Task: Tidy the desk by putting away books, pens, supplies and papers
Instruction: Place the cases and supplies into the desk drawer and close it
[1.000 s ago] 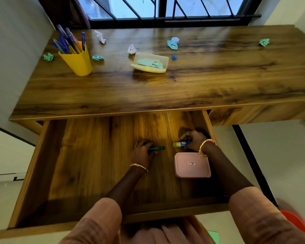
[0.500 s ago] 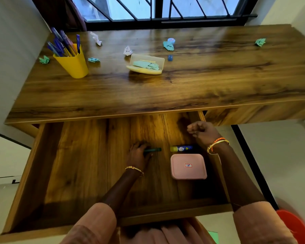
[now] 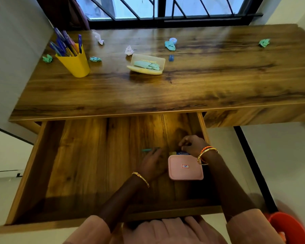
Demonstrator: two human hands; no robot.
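In the open drawer (image 3: 42, 173): left hand (image 3: 152, 163) pinches a green pen (image 3: 149, 150) — light, stiff, take mid-barrel; right hand (image 3: 192, 146), fingers curled, at a glue stick (image 3: 179, 153) — grip unclear

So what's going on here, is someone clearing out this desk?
Yes. A person has the drawer pulled open and both hands inside. The left hand lies on a green pen; the right hand is at a glue stick beside a pink box. Crumpled paper scraps still litter the desktop.
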